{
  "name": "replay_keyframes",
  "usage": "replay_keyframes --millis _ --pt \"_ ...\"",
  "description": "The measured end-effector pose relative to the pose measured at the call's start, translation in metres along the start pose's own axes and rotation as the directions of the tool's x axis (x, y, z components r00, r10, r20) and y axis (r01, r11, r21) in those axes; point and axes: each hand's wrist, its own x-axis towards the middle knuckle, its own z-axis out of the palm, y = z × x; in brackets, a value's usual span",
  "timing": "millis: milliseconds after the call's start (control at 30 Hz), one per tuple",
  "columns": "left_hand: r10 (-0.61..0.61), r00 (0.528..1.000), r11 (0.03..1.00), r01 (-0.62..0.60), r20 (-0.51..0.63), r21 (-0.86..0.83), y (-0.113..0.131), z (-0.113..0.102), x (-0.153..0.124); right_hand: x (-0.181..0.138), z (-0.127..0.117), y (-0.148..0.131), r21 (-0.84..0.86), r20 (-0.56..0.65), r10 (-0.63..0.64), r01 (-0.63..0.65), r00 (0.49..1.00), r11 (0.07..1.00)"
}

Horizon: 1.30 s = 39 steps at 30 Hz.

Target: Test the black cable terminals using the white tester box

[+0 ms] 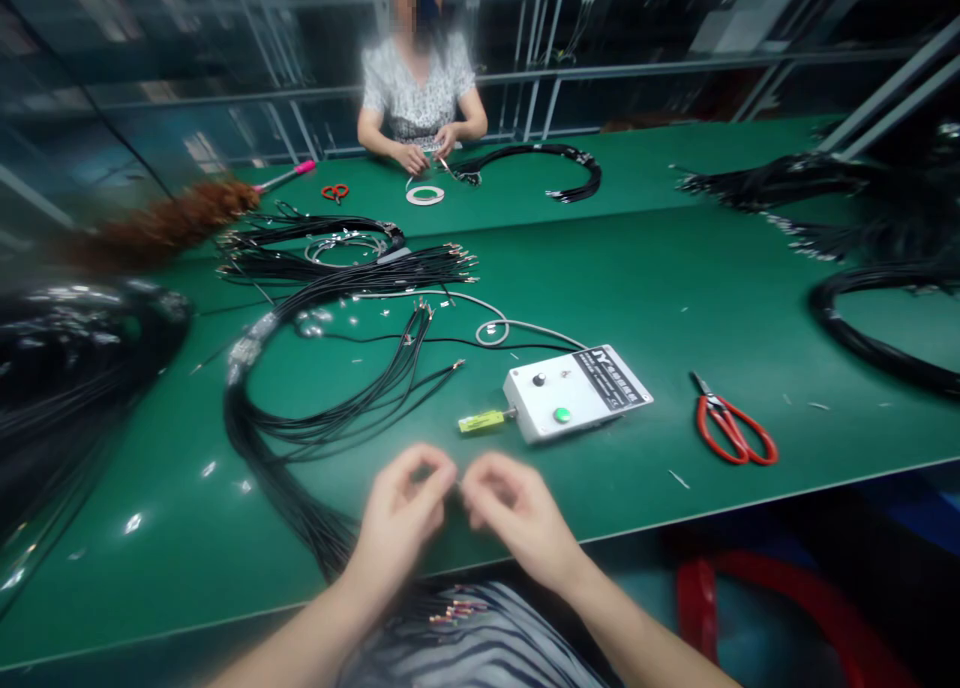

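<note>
Both hands are held close together above the front edge of the green counter (675, 298). The fingers of the left hand (405, 516) and of the right hand (514, 513) are pinched shut, with the tips nearly meeting. What is gripped there is too small and blurred to be told. A bundle of black wires (285, 498) is looped on the counter just left of the left hand and hangs over its edge. A white control box (574, 393) and red scissors (731, 430) are laid beyond.

Control box (577, 393) sitting on the table (675, 288); scissors (731, 428) lying right of it, wire bundle (315, 413) looping left, tape roll (425, 195) far behind.
</note>
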Motion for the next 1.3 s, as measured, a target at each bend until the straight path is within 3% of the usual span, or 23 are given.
replay_keyframes --millis 100,167,267,367,433,500,600,767,867,1033,1300 --pt "0.018 1.000 0.999 -0.018 0.013 0.033 -0.001 -0.001 0.002 -0.001 -0.010 -0.003 -0.229 -0.001 -0.144 0.140 0.990 0.963" --pt "0.028 1.000 0.999 -0.028 0.009 0.039 0.000 -0.003 0.004 -0.002 -0.016 -0.004 -0.408 -0.017 -0.270 0.240 0.963 0.881" --pt "0.047 0.999 0.998 -0.048 0.010 0.048 0.000 -0.005 0.007 0.000 -0.020 -0.006 -0.677 0.018 -0.465 0.353 0.885 0.646" --pt "0.073 0.996 0.988 -0.080 0.056 0.132 -0.002 -0.008 0.009 0.004 -0.018 -0.008 -0.805 0.197 -0.559 0.458 0.805 0.377" --pt "0.169 0.979 0.937 -0.196 0.115 0.288 -0.003 -0.010 0.008 0.006 -0.016 -0.009 -0.821 0.311 -0.557 0.513 0.770 0.250" --pt "0.303 0.927 0.811 -0.373 0.221 0.451 -0.003 -0.012 0.008 0.008 -0.018 -0.009 -0.823 0.378 -0.545 0.541 0.749 0.172" --pt "0.386 0.869 0.681 -0.495 0.310 0.539 -0.004 -0.013 0.011 0.012 -0.029 -0.009 -0.829 0.396 -0.547 0.543 0.738 0.132" --pt "0.282 0.955 0.860 -0.292 0.088 0.419 -0.005 -0.015 0.027 0.026 -0.053 -0.008 -0.908 0.328 -0.588 0.418 0.739 0.019" --pt "0.199 0.979 0.933 -0.205 0.051 0.297 -0.002 -0.013 0.037 0.035 -0.058 -0.006 -0.914 0.373 -0.560 0.397 0.740 -0.085" --pt "0.186 0.982 0.957 -0.188 0.033 0.222 0.000 -0.008 0.048 0.045 -0.055 -0.006 -0.917 0.392 -0.510 0.369 0.766 -0.150" --pt "0.207 0.978 0.942 -0.196 -0.011 0.273 -0.005 -0.006 0.057 0.057 -0.056 -0.009 -0.912 0.408 -0.513 0.365 0.755 -0.189"
